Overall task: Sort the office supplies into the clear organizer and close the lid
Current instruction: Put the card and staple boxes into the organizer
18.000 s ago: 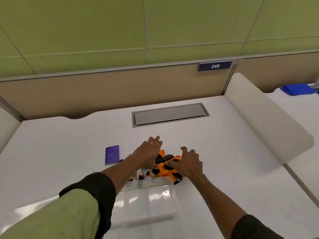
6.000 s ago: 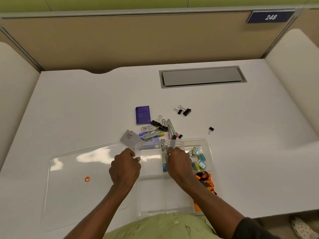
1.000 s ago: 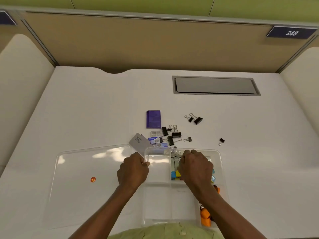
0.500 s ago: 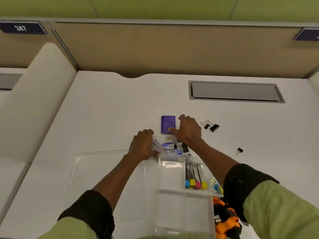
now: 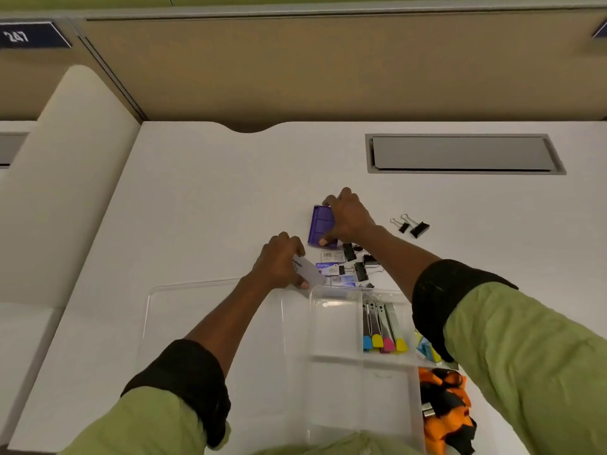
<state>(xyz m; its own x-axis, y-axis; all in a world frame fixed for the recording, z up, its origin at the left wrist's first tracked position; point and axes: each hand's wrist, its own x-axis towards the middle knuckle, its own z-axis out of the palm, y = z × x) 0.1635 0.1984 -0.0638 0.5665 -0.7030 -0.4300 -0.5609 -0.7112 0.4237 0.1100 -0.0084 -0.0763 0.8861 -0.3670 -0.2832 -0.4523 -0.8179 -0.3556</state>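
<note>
Both busy: right hand (image 5: 348, 219) grips purple box (image 5: 319, 225), left hand (image 5: 278, 265) pinches card (image 5: 311, 273).

Both arms reach forward over the worktop (image 5: 203, 224), the right further out than the left. Forearms bare; green sleeves with black cuffs sit pushed up near the elbows.

Left hand (image 5: 279, 262): back of hand up, fingers curled. It pinches a small grey packet (image 5: 308, 273), thumb on the near side and fingers on the far side. The packet sticks out toward the right.

Right hand (image 5: 349, 218): back of hand up, arched over a purple case (image 5: 320, 224). Fingertips hook its far edge, thumb presses its near edge, gripping it end to end.

Wrists roughly straight. Hands near each other, apart.
</note>
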